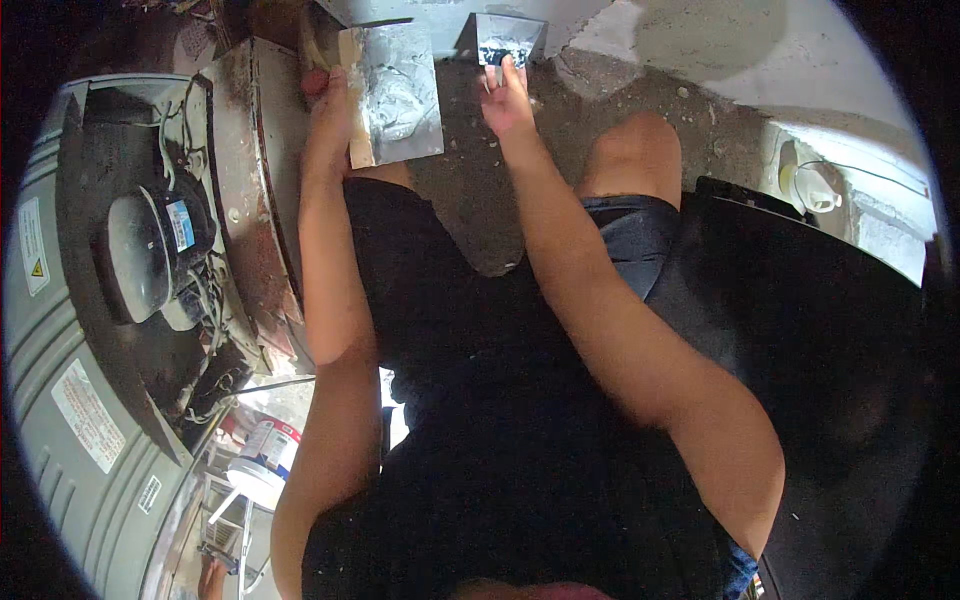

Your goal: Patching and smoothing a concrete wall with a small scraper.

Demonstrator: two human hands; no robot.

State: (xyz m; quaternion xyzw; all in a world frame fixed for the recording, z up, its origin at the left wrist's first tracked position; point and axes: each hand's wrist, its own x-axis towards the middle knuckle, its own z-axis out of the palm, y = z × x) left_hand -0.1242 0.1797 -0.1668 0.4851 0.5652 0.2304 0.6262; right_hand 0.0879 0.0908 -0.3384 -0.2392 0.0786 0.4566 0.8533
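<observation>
Black shirt (480,430) lies nearest, on the near side of the board (426,142). Left grip (330,98) clasps the board's left edge; the board's long axis runs away from the shirt. Right grip (508,106) holds the wide blade (510,34) to the board's right, apart from it.

The left hand (336,98) is at 11 o'clock of the view, closed in a grip, and most of its fingers are hidden. The left forearm (333,270) rises almost straight below it. The right hand (508,100) is near 12 o'clock, apart from the left one, with its fingers bent in a grip. The right forearm (585,260) slants down toward 4 o'clock, where the elbow is bent. Both forearms are bare.
</observation>
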